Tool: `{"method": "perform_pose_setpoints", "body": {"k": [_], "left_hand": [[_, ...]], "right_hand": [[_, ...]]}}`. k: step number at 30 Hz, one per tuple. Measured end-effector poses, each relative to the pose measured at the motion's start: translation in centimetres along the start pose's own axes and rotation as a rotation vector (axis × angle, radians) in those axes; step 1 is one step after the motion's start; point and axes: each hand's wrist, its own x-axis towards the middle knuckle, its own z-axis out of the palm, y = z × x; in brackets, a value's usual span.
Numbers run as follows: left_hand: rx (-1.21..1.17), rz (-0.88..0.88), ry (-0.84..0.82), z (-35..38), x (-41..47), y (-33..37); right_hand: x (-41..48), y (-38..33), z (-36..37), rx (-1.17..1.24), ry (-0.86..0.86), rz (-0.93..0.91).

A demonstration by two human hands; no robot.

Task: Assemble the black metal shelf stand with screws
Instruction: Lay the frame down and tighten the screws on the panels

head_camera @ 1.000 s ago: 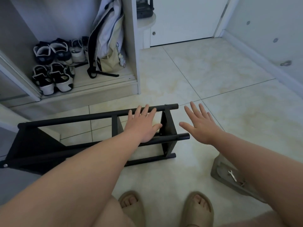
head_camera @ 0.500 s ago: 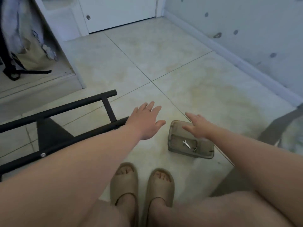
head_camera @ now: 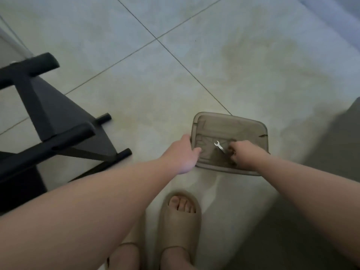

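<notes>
The black metal shelf stand (head_camera: 50, 106) lies on its side on the tiled floor at the left, its rail ends pointing right. A translucent brown tray (head_camera: 233, 118) sits on the floor to the right of it, with a small silver wrench (head_camera: 218, 144) lying inside. My left hand (head_camera: 182, 155) holds the tray's left rim, thumb over the edge. My right hand (head_camera: 243, 154) reaches into the tray with fingers curled at the wrench's lower end. What the fingertips pinch is hidden.
My feet in beige slippers (head_camera: 180, 221) stand just below the tray. A dark grey object (head_camera: 341, 143) fills the right edge. Pale floor tiles stretch beyond the tray toward a baseboard (head_camera: 331, 14) at the top right.
The view has swung right and down, away from the stand toward the tray. My left hand moved onto the tray's rim and my right hand dropped inside it, fingers curling by the wrench.
</notes>
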Motion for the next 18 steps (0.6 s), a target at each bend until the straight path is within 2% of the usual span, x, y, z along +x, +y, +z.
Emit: {"method": "perform_pose_setpoints", "body": {"k": [4,7,18], "left_hand": [[-0.080,0.039,0.079,1.6,0.9,-1.1],[-0.114,0.059,0.107,1.9,1.0,-1.5],[-0.201,0.054,0.055,2.0,0.9,-1.6]], "right_hand": [[1.5,0.4,1.4,-0.316,0.065,-0.080],[2.3,0.5,1.7,-0.468,0.098,-0.114],[2.6,0.1,2.1,-0.680,0.109,-0.123]]}}
